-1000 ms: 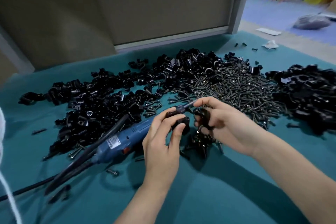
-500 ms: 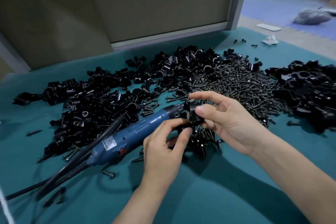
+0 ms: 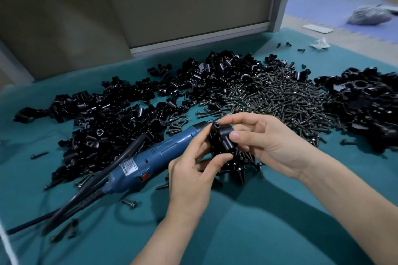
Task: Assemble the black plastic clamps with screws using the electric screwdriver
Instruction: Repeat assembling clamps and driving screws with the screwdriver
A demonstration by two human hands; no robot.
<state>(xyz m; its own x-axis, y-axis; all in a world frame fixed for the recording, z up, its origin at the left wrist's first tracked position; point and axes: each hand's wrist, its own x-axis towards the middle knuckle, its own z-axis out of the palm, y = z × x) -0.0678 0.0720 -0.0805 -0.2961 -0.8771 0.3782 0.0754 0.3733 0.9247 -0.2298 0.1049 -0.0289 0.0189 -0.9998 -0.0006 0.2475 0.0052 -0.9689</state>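
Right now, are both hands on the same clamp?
Yes, the left hand and right hand both pinch the one black clamp.
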